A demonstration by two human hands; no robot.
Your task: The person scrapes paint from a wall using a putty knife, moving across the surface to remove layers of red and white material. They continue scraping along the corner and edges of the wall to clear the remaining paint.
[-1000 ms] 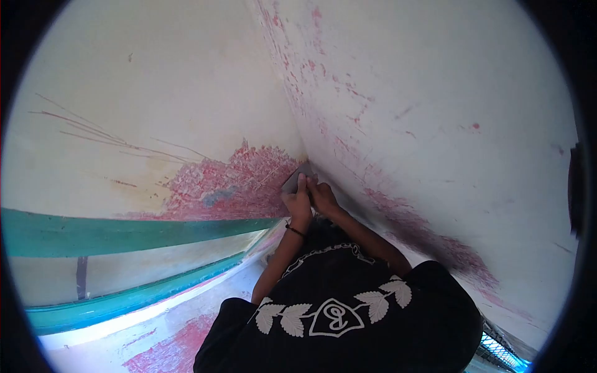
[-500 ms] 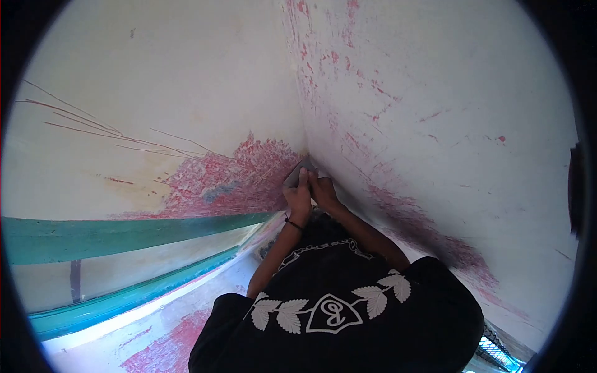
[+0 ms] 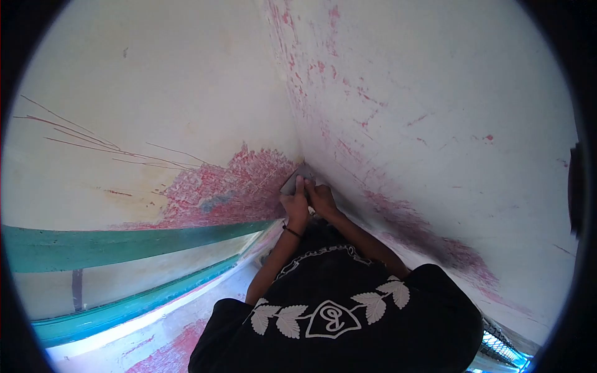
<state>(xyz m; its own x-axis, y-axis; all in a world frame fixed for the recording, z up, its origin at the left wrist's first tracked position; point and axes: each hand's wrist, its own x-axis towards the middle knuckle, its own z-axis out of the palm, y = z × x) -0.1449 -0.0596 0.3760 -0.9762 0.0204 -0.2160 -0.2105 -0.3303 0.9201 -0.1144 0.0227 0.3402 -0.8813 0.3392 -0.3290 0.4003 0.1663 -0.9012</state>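
Pressing together at the seam where two pale painted surfaces meet, both hands share one grip on a small grey scraper: the left hand lies flat over it with fingers closed down on its back, and the right hand crowds in just beside, fingers curled onto the same piece, so neither hand is open. The scraper's edge sits against the paint right at the corner seam, touching the upper rim of the red patch. A slip looks like the likeliest trouble: with both hands bearing on so small a piece, it could skid off the curve and bring knuckles against the rough surface, or dig a gouge. A dark wristband sits just below the left hand. Left of the grip the exposed red fades into cream paint crossed by long thin scratches; below runs a green stripe. Right of the grip, the other white panel carries scattered red flecks. Nearest the camera is a black shirt with a leaf emblem.
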